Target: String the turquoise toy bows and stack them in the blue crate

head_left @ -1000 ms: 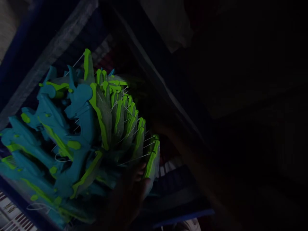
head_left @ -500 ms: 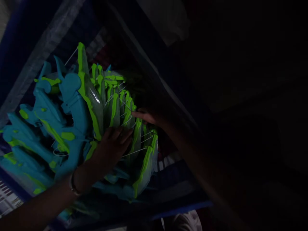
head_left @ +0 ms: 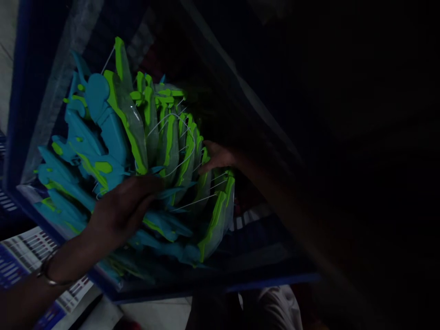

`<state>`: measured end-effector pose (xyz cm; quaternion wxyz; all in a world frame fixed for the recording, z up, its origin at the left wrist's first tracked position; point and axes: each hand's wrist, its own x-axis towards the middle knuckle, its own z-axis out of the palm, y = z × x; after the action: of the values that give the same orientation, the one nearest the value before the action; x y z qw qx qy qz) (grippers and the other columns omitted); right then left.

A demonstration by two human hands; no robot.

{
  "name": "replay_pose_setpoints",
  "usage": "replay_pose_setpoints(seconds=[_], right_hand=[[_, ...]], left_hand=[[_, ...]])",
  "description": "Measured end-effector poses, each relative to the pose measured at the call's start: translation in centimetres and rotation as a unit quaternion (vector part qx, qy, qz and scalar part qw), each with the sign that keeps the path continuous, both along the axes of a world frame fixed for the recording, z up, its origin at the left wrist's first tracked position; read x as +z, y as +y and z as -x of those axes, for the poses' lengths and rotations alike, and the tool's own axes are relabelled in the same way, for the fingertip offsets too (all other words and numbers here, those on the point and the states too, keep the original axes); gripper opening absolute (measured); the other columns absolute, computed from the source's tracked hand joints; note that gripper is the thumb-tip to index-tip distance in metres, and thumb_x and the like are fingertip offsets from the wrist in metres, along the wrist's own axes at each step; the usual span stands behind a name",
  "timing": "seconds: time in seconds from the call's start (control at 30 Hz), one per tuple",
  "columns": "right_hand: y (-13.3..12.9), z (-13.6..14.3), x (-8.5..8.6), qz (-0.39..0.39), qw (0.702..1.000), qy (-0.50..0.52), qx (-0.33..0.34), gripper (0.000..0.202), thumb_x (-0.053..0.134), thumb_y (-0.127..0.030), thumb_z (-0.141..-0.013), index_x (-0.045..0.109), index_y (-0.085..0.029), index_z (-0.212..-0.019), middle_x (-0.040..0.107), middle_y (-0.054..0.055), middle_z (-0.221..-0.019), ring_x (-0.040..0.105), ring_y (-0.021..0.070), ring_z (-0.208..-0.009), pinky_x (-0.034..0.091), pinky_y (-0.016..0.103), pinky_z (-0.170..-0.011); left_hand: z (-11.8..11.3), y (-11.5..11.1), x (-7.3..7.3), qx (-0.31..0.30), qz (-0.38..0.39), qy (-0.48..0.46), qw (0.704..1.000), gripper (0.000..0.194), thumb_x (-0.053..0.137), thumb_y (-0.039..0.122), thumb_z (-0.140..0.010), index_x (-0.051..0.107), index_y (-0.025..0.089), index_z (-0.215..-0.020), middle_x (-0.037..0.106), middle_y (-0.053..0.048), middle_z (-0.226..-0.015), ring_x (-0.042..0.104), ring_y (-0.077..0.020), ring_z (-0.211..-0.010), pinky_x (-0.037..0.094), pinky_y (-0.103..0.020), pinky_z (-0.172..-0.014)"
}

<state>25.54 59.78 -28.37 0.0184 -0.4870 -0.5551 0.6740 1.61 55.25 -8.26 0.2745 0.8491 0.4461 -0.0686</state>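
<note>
The toy bows are piled in the blue bin. The hands are apart: the right hand has finger and thumb spread by a green tip, and I can't tell if the left hand holds anything. Moving slowly should stop the white strings catching.

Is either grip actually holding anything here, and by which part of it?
It cannot be told for certain: the right grip is at the upper end of a green-edged piece, the left grip beside blue tips, its fingertips unclear.
</note>
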Motion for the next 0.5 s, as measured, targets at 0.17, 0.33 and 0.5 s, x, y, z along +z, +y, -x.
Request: replay_pose_setpoints(seconds=[0.17,0.33,0.5], right_hand=[[0.9,0.1,1.6,-0.058,0.993,-0.074,0.068,0.103,0.094,-0.053,-0.063,0.051,-0.01,-0.146,0.058,0.02,-0.142,0.057,0.0389,-0.128,0.051,0.045,-0.108],[1.6,0.8,4.1,-0.124,0.97,-0.129,0.165,0.058,0.09,-0.055,-0.07,0.075,-0.01,-0.103,0.072,0.014,-0.101,0.069,0.0325,-0.1,0.057,0.035,-0.086],[1.6,1.3,5.9,-0.162,0.96,-0.144,0.176,0.046,0.094,-0.05,-0.066,0.076,-0.013,-0.086,0.07,0.01,-0.077,0.071,0.029,-0.09,0.057,0.031,-0.078]], left_hand=[[2.1,-6.3,-0.8,-0.032,0.033,0.051,0.998,0.037,0.051,0.018,-0.1,0.054,0.019,-0.137,0.064,-0.011,-0.131,0.061,-0.0266,-0.121,0.054,-0.039,-0.1],[3.6,-9.8,-2.7,-0.117,-0.015,0.16,0.98,0.051,0.056,0.009,-0.091,0.051,0.012,-0.142,0.061,-0.018,-0.133,0.054,-0.0345,-0.123,0.043,-0.055,-0.11],[5.7,-10.3,-3.1,-0.046,0.03,0.145,0.988,0.037,0.049,0.012,-0.095,0.062,0.019,-0.129,0.064,-0.012,-0.124,0.06,-0.0289,-0.116,0.052,-0.046,-0.102]])
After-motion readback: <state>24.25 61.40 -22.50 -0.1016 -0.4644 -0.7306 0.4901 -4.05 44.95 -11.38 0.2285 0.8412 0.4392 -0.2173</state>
